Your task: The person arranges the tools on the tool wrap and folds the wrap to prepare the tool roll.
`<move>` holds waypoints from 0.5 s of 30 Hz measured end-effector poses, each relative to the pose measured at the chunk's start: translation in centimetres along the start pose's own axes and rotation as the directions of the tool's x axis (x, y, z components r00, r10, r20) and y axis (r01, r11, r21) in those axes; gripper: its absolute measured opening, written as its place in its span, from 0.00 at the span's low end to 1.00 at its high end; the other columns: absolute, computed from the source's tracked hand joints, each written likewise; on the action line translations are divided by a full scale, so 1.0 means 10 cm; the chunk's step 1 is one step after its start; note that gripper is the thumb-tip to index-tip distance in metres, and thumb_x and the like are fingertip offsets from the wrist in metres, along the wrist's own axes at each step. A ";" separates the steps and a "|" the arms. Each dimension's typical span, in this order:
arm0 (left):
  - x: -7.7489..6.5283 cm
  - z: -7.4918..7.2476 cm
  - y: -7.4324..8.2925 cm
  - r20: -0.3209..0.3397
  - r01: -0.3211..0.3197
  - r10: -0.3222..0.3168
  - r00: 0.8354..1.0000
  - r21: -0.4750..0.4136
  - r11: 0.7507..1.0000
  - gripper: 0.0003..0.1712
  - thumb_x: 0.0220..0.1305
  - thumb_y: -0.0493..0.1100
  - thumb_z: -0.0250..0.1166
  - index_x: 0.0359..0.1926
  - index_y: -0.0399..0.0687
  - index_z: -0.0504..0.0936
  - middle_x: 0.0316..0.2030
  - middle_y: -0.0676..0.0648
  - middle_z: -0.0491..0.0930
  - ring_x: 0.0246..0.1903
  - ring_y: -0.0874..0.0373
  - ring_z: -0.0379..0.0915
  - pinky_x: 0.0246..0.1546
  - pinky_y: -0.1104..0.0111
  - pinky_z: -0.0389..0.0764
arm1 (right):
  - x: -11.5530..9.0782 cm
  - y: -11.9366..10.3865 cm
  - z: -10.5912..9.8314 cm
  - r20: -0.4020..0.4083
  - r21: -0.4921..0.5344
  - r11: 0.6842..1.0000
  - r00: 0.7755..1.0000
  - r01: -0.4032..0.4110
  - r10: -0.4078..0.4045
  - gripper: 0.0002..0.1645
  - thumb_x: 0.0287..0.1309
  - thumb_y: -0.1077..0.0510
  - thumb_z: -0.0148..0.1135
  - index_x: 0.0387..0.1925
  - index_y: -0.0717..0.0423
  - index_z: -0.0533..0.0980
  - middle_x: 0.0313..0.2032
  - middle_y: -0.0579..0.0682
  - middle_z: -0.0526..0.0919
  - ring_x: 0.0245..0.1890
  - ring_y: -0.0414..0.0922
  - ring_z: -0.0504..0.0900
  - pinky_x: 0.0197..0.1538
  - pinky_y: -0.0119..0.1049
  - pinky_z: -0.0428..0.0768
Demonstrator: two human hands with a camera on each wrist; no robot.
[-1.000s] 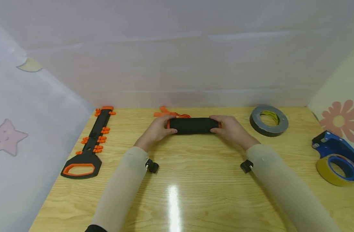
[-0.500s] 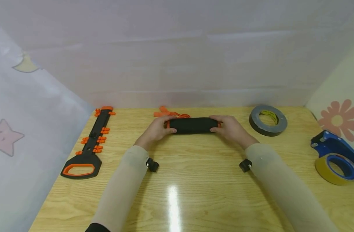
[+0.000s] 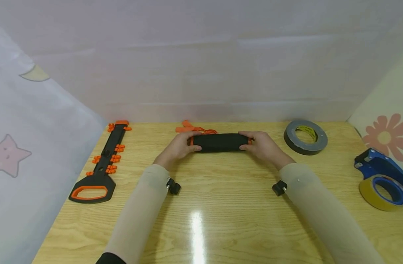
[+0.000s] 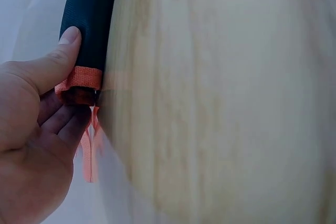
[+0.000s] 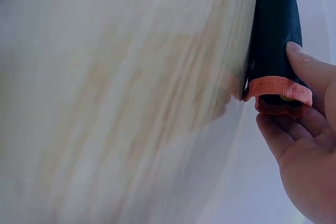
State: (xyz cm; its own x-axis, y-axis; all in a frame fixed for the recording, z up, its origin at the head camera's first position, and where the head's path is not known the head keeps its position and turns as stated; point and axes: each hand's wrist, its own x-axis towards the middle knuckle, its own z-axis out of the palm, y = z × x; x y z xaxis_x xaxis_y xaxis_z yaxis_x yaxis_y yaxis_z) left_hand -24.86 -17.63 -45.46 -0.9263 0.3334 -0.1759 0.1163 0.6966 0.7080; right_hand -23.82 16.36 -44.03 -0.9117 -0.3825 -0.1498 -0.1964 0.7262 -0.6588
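Note:
A rolled-up black fabric pouch (image 3: 221, 142) with orange edging lies crosswise near the table's back edge. My left hand (image 3: 177, 149) grips its left end, thumb on the near side and fingers behind. At the right end my right hand (image 3: 263, 147) holds it the same way. Orange ties (image 3: 191, 128) trail on the table behind its left part. The left wrist view shows the thumb on the black cloth (image 4: 90, 19) just above the orange trim (image 4: 86, 77). In the right wrist view the orange-edged end (image 5: 281, 88) gapes a little; what lies inside is too dark to tell.
A black holder with an orange-rimmed handle (image 3: 105, 156) and several orange clips lies at the left. To the right are a roll of grey tape (image 3: 288, 137) and a blue tape dispenser (image 3: 383, 161) with yellow tape (image 3: 373, 194). Fabric walls border the wooden table (image 3: 234, 220).

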 end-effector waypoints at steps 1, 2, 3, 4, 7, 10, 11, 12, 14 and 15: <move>0.00 0.00 0.00 0.003 0.003 -0.003 1.000 -0.005 1.000 0.39 0.72 0.47 0.74 0.80 0.56 0.72 0.77 0.43 0.72 0.74 0.43 0.73 0.75 0.47 0.74 | 0.00 0.00 0.00 0.001 -0.002 1.000 1.000 -0.003 0.003 0.40 0.74 0.52 0.70 0.82 0.49 0.68 0.78 0.60 0.71 0.67 0.58 0.80 0.57 0.49 0.75; 0.00 0.01 0.00 0.004 0.003 -0.003 1.000 -0.008 1.000 0.39 0.72 0.47 0.74 0.80 0.56 0.72 0.77 0.42 0.73 0.73 0.43 0.73 0.75 0.47 0.74 | 0.00 -0.01 -0.01 0.004 -0.002 1.000 1.000 -0.005 0.005 0.40 0.74 0.52 0.70 0.82 0.49 0.68 0.79 0.60 0.71 0.63 0.58 0.81 0.57 0.49 0.75; -0.01 0.01 0.01 0.007 0.001 0.000 1.000 -0.007 1.000 0.39 0.72 0.47 0.74 0.80 0.56 0.72 0.77 0.42 0.72 0.74 0.42 0.73 0.76 0.47 0.74 | -0.01 -0.01 -0.01 0.006 -0.004 1.000 1.000 -0.007 0.007 0.40 0.74 0.53 0.70 0.82 0.49 0.67 0.79 0.61 0.71 0.62 0.58 0.81 0.57 0.50 0.75; -0.01 0.01 0.02 0.011 -0.008 0.008 1.000 0.004 1.000 0.39 0.72 0.47 0.74 0.81 0.55 0.71 0.78 0.42 0.72 0.75 0.42 0.72 0.76 0.46 0.73 | -0.01 -0.01 -0.01 0.007 -0.008 1.000 1.000 -0.009 0.009 0.40 0.74 0.53 0.70 0.82 0.49 0.67 0.79 0.61 0.70 0.62 0.58 0.81 0.58 0.51 0.76; -0.01 0.01 0.03 0.030 -0.045 0.044 0.999 0.045 0.998 0.41 0.74 0.48 0.73 0.82 0.54 0.69 0.79 0.42 0.69 0.78 0.41 0.67 0.77 0.44 0.71 | -0.03 -0.03 -0.02 0.014 -0.024 1.000 1.000 -0.011 0.011 0.41 0.74 0.54 0.70 0.82 0.52 0.67 0.79 0.62 0.69 0.72 0.62 0.76 0.70 0.56 0.78; -0.02 -0.01 0.02 0.038 -0.082 0.080 0.996 0.064 0.995 0.41 0.75 0.49 0.72 0.83 0.53 0.67 0.81 0.43 0.67 0.80 0.42 0.63 0.79 0.44 0.69 | -0.05 -0.04 -0.03 0.020 -0.047 0.999 1.000 -0.001 0.002 0.41 0.74 0.54 0.69 0.82 0.55 0.65 0.80 0.63 0.68 0.80 0.64 0.66 0.76 0.62 0.73; -0.03 -0.01 0.01 0.038 -0.084 0.082 0.996 0.056 0.995 0.41 0.75 0.49 0.71 0.83 0.54 0.67 0.81 0.44 0.66 0.81 0.42 0.62 0.79 0.44 0.68 | -0.06 -0.05 -0.04 0.023 -0.053 0.999 1.000 0.000 0.001 0.42 0.75 0.54 0.69 0.83 0.55 0.65 0.80 0.64 0.68 0.80 0.65 0.66 0.76 0.63 0.73; -0.04 -0.02 0.00 0.034 -0.082 0.080 0.996 0.044 0.996 0.40 0.76 0.50 0.71 0.83 0.54 0.67 0.81 0.45 0.66 0.81 0.42 0.61 0.80 0.44 0.68 | -0.07 -0.05 -0.05 0.024 -0.056 0.998 1.000 0.001 0.000 0.42 0.75 0.53 0.69 0.83 0.55 0.64 0.80 0.64 0.67 0.80 0.65 0.65 0.76 0.63 0.72; -0.07 -0.05 -0.02 0.023 -0.069 0.069 0.997 0.019 0.997 0.39 0.77 0.50 0.70 0.83 0.54 0.67 0.82 0.46 0.66 0.82 0.42 0.60 0.80 0.43 0.66 | -0.10 -0.05 -0.07 0.021 -0.062 0.998 1.000 0.006 -0.005 0.41 0.76 0.52 0.67 0.83 0.55 0.64 0.80 0.64 0.67 0.80 0.66 0.66 0.75 0.64 0.73; -0.09 -0.06 -0.03 0.017 -0.059 0.059 0.998 0.004 0.998 0.38 0.77 0.51 0.69 0.83 0.55 0.67 0.82 0.46 0.66 0.82 0.42 0.60 0.81 0.42 0.66 | -0.11 -0.05 -0.08 0.016 -0.062 0.998 1.000 0.006 -0.005 0.41 0.77 0.51 0.66 0.83 0.54 0.63 0.80 0.64 0.67 0.79 0.66 0.66 0.75 0.65 0.73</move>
State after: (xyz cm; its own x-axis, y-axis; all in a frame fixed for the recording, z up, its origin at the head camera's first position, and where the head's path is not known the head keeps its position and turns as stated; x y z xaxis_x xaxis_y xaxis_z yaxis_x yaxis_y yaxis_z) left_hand -24.30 -18.46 -45.10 -0.9115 0.3846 -0.1458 0.1718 0.6781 0.7147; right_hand -23.04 16.87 -42.92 -0.9049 -0.3952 -0.1579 -0.2240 0.7578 -0.6129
